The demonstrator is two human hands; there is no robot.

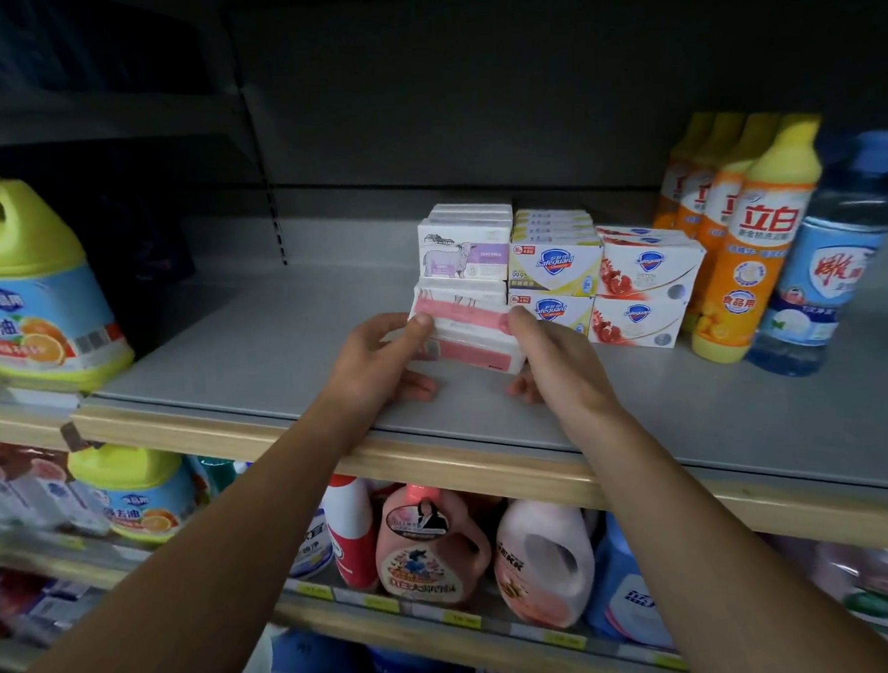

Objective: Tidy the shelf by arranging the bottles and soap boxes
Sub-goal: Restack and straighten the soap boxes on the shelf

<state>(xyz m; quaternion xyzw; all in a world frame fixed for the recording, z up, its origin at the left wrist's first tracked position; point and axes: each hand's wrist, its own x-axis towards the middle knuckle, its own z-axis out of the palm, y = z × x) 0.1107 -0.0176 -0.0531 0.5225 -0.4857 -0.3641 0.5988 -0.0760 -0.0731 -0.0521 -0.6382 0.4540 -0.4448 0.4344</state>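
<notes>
Pink soap boxes [465, 343] are clamped betw. left hand [381, 362] & right hand [556, 361]; if pushed crooked toward 12 o'clock, sheep-box stack [466, 253] could be toppled

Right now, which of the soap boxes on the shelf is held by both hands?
The pink-and-white soap box at the front: the left hand and right hand grip its ends. The sheep-printed and Safeguard boxes behind stand stacked, untouched.

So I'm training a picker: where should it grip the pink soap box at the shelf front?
By its two short ends, coming from the front. The pink soap box lies crosswise, ends exposed; the left hand and right hand pinch there.
</notes>
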